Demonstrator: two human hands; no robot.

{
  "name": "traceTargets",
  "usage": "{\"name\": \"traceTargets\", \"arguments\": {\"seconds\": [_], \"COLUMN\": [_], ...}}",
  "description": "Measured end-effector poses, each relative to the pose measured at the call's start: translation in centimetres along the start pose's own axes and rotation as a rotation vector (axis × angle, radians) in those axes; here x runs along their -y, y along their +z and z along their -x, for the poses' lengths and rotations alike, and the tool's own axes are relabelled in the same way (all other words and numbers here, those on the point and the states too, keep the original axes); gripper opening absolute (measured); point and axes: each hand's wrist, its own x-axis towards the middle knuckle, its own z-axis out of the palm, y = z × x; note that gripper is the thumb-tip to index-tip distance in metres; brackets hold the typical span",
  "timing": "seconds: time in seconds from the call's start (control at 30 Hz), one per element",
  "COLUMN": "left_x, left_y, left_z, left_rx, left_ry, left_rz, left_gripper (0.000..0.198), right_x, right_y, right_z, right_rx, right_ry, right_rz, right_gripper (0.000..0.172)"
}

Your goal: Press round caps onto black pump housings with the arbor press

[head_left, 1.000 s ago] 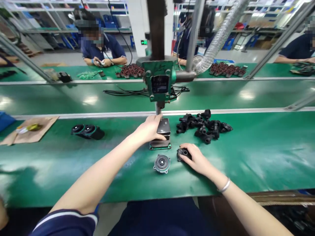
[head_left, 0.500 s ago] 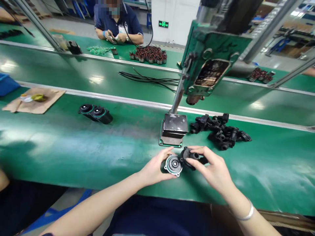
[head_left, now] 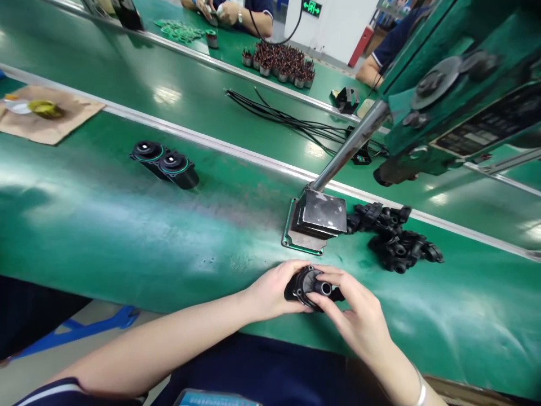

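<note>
In the head view, both hands meet at the near edge of the green counter (head_left: 105, 237). The left hand (head_left: 270, 293) cups the black round housing (head_left: 310, 283) from the left, and the right hand (head_left: 359, 324) closes its fingers over the spout side, so the piece is gripped between them just above the counter surface, likely to keep it steady and square. Just beyond it sits the press base block (head_left: 320, 217), close enough to reach, under a steel column (head_left: 350, 148) and the green press head (head_left: 422, 107). A nameplate (head_left: 486, 131) there bears writing too blurred to read. A pile of loose black parts (head_left: 397, 243) lies touching the block's right side, while two ringed black units (head_left: 165, 163) sit well apart to the left. Farther off are black cables (head_left: 296, 121), copper-wound coils (head_left: 279, 59), a cardboard sheet (head_left: 51, 115) and a green exit sign (head_left: 311, 7) showing an arrow.
</note>
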Motion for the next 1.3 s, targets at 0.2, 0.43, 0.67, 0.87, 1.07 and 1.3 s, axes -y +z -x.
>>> {"name": "traceTargets", "arguments": {"seconds": [0.2, 0.43, 0.67, 0.87, 1.07, 1.3], "left_x": [0.13, 0.26, 0.26, 0.22, 0.48, 0.44], "left_y": [-0.19, -0.16, -0.18, -0.19, -0.15, -0.23], "left_z": [-0.05, -0.02, -0.05, -0.07, -0.01, 0.13], "left_rx": [0.015, 0.014, 0.010, 0.018, 0.015, 0.019], "left_ry": [0.025, 0.050, 0.071, 0.063, 0.083, 0.111], "left_rz": [-0.008, -0.027, -0.035, -0.041, -0.054, -0.059], "left_gripper": [0.074, 0.072, 0.071, 0.072, 0.073, 0.079], "right_x": [0.01, 0.12, 0.14, 0.02, -0.12, -0.17], "right_y": [0.09, 0.33, 0.42, 0.24, 0.15, 0.40], "right_z": [-0.11, 0.05, 0.28, -0.01, 0.06, -0.08], "right_rx": [0.037, 0.005, -0.008, -0.005, 0.025, 0.024], "right_ry": [-0.014, -0.004, 0.008, -0.019, -0.015, 0.005], "right_rz": [0.017, -0.008, -0.005, 0.000, 0.001, -0.006], "right_gripper": [0.027, 0.028, 0.029, 0.027, 0.030, 0.029]}}
